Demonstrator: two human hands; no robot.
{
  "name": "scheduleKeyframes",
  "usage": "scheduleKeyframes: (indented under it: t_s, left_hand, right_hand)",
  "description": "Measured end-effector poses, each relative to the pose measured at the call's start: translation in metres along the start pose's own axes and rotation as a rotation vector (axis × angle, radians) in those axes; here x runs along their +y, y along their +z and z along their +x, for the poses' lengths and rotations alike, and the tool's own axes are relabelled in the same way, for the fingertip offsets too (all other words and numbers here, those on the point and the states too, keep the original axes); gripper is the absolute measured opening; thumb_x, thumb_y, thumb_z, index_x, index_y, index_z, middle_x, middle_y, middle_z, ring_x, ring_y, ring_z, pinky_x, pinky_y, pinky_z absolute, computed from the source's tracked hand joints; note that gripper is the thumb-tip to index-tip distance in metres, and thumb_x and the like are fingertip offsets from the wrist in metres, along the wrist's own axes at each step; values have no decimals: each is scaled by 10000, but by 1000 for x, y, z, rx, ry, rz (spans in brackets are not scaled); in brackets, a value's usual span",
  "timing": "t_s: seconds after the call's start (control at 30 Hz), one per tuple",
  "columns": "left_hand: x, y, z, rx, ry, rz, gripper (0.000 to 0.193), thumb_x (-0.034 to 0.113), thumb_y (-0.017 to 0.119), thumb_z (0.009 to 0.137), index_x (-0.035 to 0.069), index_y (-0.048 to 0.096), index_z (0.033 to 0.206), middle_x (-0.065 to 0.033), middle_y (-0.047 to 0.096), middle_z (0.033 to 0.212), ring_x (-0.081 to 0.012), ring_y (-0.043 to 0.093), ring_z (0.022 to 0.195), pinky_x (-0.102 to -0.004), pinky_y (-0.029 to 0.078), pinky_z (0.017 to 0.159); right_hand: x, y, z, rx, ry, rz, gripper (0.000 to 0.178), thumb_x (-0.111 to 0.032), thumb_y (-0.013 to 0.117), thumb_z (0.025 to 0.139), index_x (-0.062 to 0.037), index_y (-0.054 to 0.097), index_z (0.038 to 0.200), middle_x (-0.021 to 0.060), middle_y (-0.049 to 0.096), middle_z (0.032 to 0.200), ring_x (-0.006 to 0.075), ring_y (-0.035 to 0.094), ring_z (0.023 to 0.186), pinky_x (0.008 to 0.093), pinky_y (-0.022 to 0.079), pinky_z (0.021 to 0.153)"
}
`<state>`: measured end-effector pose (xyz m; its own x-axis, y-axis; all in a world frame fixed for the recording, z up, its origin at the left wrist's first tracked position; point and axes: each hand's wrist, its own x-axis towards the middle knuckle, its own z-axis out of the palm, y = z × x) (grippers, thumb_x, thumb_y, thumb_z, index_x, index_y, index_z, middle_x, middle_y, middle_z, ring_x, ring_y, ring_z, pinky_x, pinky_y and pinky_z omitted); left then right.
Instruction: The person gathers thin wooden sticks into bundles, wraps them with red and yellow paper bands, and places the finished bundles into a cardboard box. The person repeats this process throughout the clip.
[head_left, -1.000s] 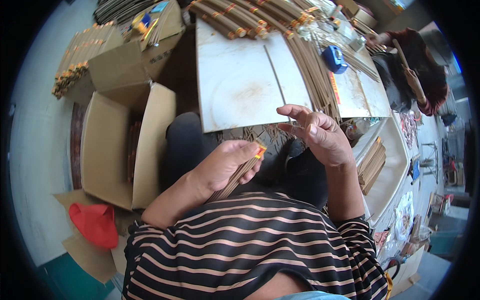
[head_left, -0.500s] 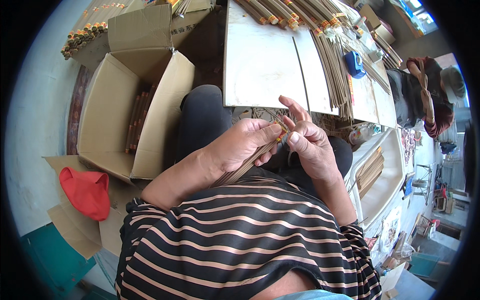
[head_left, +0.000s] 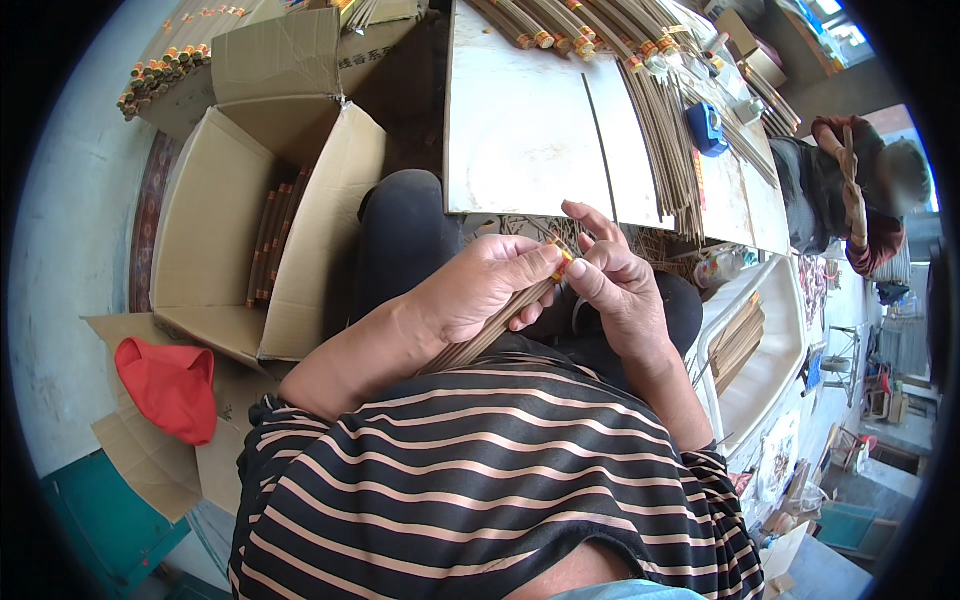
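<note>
My left hand (head_left: 478, 288) is closed round a bundle of brown incense sticks (head_left: 476, 345), which slants over my lap with its far end up and to the right. A red and yellow paper band (head_left: 563, 262) wraps that far end. My right hand (head_left: 625, 295) has its thumb pressed on the band, its forefinger bent close by; the other fingers stretch up and away. My palms hide part of the bundle, and its near end lies against my striped shirt.
A white-topped table (head_left: 530, 130) stands ahead, bearing banded bundles (head_left: 545, 25), loose sticks (head_left: 655, 150) and a blue tape dispenser (head_left: 707, 130). An open cardboard box (head_left: 215, 220) with bundles inside is at left, a red cloth (head_left: 165, 390) near it. A white tub (head_left: 780, 340) holds sticks at right; a person (head_left: 850, 190) is beyond.
My right thumb has moved left and down onto the paper band, which now lies closer round the bundle's end. The left hand keeps its hold almost unmoved.
</note>
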<state>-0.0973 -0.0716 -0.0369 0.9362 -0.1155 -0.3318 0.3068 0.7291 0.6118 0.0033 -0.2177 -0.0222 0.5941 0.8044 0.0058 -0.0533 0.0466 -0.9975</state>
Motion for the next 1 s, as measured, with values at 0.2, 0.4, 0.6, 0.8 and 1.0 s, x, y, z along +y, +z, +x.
scheduleKeyframes:
  t_s: [0.2,0.4,0.6,0.8,1.0]
  left_hand:
    - [1,1,0,-12,1,14,264,279,504,915,20,548,914,-45,541,696,-80,509,541,-173,405,449]
    - [-2,-1,2,-28,8,24,291,294,499,915,11,556,951,-58,558,738,-93,513,555,-184,398,454]
    - [-2,0,1,6,11,41,308,298,449,933,12,560,954,-55,564,746,-94,510,561,-185,392,452]
    - [0,-1,1,-14,25,18,412,410,448,916,14,560,952,-46,559,739,-87,506,556,-173,387,468]
    - [2,8,0,33,42,195,427,417,593,836,2,532,918,-17,497,697,-68,475,563,-152,389,472]
  right_hand:
    - [4,-3,0,17,-5,-88,178,-157,683,790,-74,597,659,154,426,1267,228,339,1243,369,263,998]
    - [3,-3,-1,49,-50,-188,207,-190,697,776,-64,588,655,162,443,1254,248,370,1223,378,281,995]
    - [6,-5,1,56,-73,-301,240,-234,711,759,-60,584,652,163,463,1238,260,370,1225,392,289,997]
    - [7,-5,1,63,-81,-316,242,-243,710,759,-64,584,654,157,470,1241,270,336,1250,409,270,1014]
    - [8,-7,1,66,-100,-339,239,-251,709,758,-68,589,661,159,481,1240,287,309,1270,432,261,1023]
